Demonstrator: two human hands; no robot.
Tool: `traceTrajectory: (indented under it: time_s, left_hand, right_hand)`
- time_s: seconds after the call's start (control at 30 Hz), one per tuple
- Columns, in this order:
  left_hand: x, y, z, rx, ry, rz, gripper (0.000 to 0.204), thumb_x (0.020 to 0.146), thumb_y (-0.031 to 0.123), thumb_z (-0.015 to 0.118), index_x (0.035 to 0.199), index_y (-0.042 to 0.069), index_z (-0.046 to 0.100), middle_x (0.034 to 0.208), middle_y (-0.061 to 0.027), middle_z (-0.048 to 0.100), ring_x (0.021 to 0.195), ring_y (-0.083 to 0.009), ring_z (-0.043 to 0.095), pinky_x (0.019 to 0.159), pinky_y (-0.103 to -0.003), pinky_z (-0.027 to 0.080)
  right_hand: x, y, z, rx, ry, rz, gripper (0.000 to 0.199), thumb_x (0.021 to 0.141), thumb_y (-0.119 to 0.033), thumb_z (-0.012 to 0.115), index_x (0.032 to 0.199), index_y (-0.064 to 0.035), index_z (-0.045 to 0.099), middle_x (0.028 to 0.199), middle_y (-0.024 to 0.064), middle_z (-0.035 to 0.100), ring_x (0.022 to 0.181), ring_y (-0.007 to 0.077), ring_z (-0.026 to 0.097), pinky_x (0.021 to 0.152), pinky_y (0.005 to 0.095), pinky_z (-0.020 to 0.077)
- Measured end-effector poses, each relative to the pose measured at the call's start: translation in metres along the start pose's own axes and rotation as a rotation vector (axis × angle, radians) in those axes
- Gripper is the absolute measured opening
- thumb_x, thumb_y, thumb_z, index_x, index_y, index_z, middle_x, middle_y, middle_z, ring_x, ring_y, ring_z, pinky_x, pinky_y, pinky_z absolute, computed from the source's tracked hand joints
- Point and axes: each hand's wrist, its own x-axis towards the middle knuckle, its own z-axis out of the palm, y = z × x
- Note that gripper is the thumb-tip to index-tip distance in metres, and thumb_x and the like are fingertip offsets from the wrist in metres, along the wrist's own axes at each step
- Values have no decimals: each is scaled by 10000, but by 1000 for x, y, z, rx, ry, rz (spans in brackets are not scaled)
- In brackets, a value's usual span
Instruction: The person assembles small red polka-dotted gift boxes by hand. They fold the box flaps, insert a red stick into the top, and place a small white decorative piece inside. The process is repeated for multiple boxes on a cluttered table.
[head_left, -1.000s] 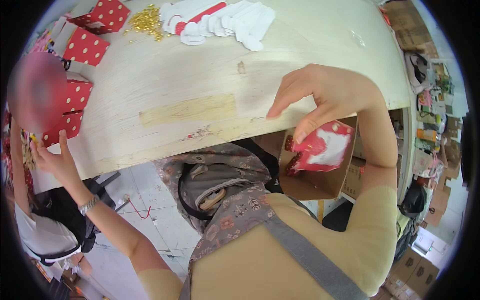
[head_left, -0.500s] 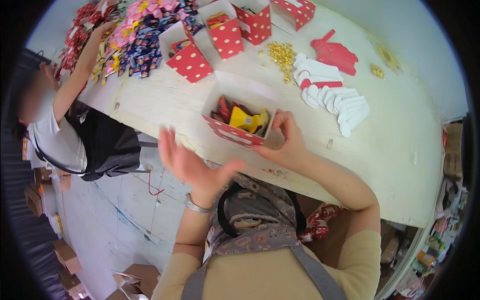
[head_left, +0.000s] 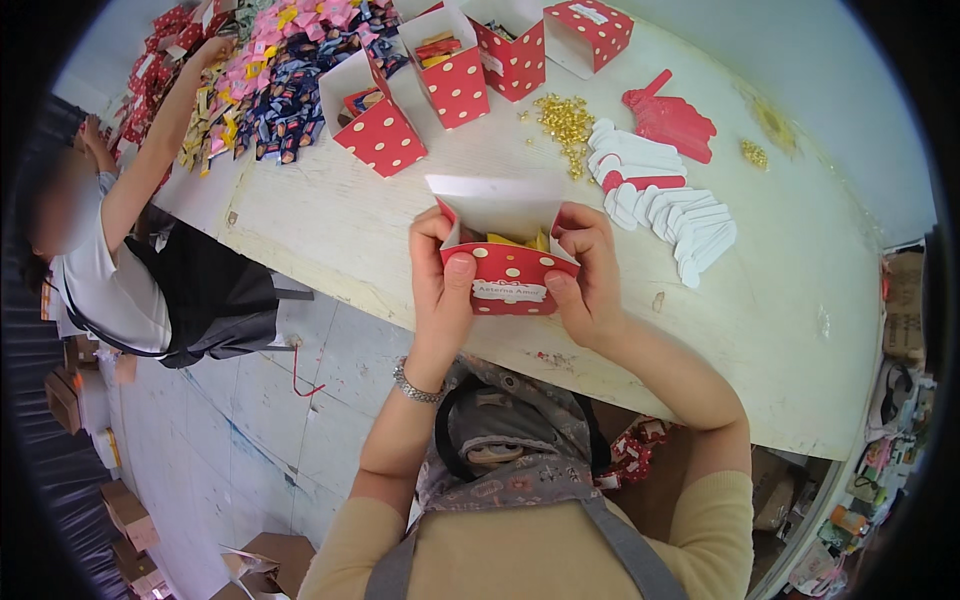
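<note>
Between my two hands is a red gift box (head_left: 510, 268) with cream dots, a white label on its front and its white back flap standing up. Wrapped sweets (head_left: 517, 240), a yellow one among them, show in its opening. My left hand (head_left: 440, 275) grips the left side, thumb on the front face and fingers behind. My right hand (head_left: 588, 275) grips the right side the same way. The box's front edge is drawn in towards the flap, so most of the contents are hidden.
Several dotted boxes (head_left: 375, 130) stand at the back with sweets inside. Gold fasteners (head_left: 563, 122), white tags (head_left: 680, 215) and red tags (head_left: 672, 120) lie to the right. Far left, a person (head_left: 125, 270) reaches into the heap of wrapped sweets (head_left: 290, 90). Cartons (head_left: 275, 565) sit on the floor.
My left hand has come from the air onto the box's left side. The box has turned its label towards me, and its opening has narrowed.
</note>
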Motion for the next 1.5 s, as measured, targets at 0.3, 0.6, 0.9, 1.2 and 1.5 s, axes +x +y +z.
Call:
traceTrajectory:
  time_s: [0.3,0.6,0.9,1.2,1.5]
  left_hand:
    - [2,4,6,-19,139,-181,131,884,63,633,792,5,559,816,7,545,744,-58,473,687,-201,395]
    - [23,21,9,-10,-10,-342,241,920,63,570,1147,18,504,884,-2,596,786,-44,529,694,-197,446]
    - [29,18,8,56,-100,-264,93,927,42,543,1010,26,581,972,-38,622,879,-71,552,782,-216,449]
    - [15,19,5,241,-111,49,77,899,37,564,912,-6,626,958,-73,642,867,-114,575,788,-236,449]
    - [16,21,8,157,-30,-317,148,923,135,600,941,-9,624,837,-1,624,737,-35,528,671,-196,447]
  right_hand:
    - [6,-2,-4,-201,115,-49,201,776,-79,696,746,-11,509,889,146,512,774,265,512,662,310,431]
    - [18,-15,2,460,183,430,295,902,-87,579,1169,-11,480,991,71,585,882,102,572,711,258,495]
    - [16,-5,-4,284,43,362,199,925,-50,513,1107,-16,586,1027,110,615,916,140,604,762,270,499]
    - [16,1,-9,-17,26,-133,285,750,99,526,941,-61,663,1030,167,621,822,276,645,700,316,515]
    - [15,6,-11,-46,9,-262,257,708,94,521,898,-26,647,1042,179,618,832,290,645,675,330,522]
